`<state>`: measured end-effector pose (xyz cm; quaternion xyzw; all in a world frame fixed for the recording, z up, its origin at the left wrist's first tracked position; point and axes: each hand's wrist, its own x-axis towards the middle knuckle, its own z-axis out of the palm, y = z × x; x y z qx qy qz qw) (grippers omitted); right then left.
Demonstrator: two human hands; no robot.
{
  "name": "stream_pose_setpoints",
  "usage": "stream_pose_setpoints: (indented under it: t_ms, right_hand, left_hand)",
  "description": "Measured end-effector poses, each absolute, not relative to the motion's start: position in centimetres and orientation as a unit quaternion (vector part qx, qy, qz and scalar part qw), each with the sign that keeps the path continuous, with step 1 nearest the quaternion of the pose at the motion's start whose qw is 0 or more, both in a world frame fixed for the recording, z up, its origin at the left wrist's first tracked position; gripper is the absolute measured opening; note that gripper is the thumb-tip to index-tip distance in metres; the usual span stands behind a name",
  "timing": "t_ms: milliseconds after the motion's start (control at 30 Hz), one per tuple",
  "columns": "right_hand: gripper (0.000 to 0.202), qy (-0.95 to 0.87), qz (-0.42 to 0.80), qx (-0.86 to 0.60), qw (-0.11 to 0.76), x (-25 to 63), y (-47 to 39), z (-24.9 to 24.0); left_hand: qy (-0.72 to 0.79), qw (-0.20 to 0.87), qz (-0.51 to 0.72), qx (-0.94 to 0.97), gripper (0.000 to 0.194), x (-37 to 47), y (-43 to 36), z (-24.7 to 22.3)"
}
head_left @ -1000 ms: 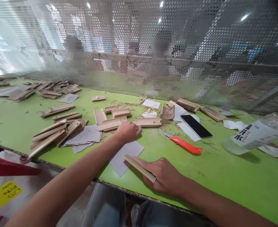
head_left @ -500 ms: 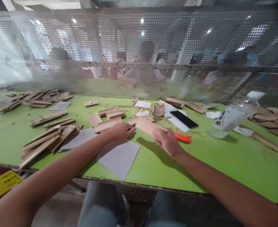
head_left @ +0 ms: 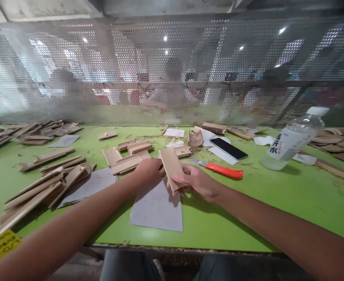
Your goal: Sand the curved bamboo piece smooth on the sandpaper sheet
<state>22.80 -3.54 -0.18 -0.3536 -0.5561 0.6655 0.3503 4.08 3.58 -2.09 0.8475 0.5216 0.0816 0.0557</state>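
A flat, pale wooden piece (head_left: 171, 168) is gripped by my right hand (head_left: 197, 180), tilted above a white paper sheet (head_left: 157, 210). My left hand (head_left: 150, 171) is closed at the paper's far edge, left of that piece; its fingertips are mostly hidden, and what they hold cannot be made out. Several curved wooden pieces (head_left: 129, 162) lie just beyond my left hand. A knife with a red handle (head_left: 226, 170) and its blade out rests on the green table (head_left: 233, 210), right of my right hand.
A phone (head_left: 229, 148) lies on paper behind the knife. At the right, a clear bottle (head_left: 295, 138) leans beside a wooden pile (head_left: 336, 142). More wooden pieces (head_left: 43, 187) are stacked at the left. A perforated screen (head_left: 125, 105) crosses the back, with people behind it.
My right hand has turned the wooden piece more upright and brought it nearer my left hand. The white sheet has rotated, and the knife shows more fully. The camera view has shifted.
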Motion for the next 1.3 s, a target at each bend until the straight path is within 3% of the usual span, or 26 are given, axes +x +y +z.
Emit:
stream_pose_setpoints:
  t_ms: [233,500,600,767,967,1167,1300]
  right_hand:
    - [0.043,-0.543,0.628,-0.399,0.389,24.3,-2.4,-1.3]
    - [0.056,-0.555,0.636,-0.401,0.356,25.2,-2.4,-1.4]
    - [0.034,-0.543,0.676,-0.343,0.362,25.5,-2.5,-1.1]
    - [0.037,-0.527,0.758,-0.208,0.323,25.6,-2.4,-1.4]
    - [0.055,-0.532,0.763,-0.183,0.319,25.8,-2.3,-1.9]
    - [0.028,-0.614,0.611,-0.363,0.343,25.7,-2.1,-2.0]
    - [0.028,-0.654,0.548,-0.393,0.343,25.2,-2.7,-2.3]
  left_hand:
    - [0.514,0.074,0.04,0.853,0.046,4.1,3.7,-1.5]
    - [0.508,0.094,0.026,0.856,0.037,3.9,3.9,-1.4]
    - [0.51,0.108,0.022,0.853,0.036,4.0,3.7,-1.0]
    - [0.515,0.111,0.015,0.85,0.032,4.1,3.5,-0.7]
    - [0.509,0.103,0.009,0.854,0.034,3.9,3.8,-1.0]
    - [0.525,0.051,0.015,0.85,0.042,4.6,3.0,-1.6]
    - [0.542,0.008,0.0,0.84,0.042,5.3,2.7,-2.0]
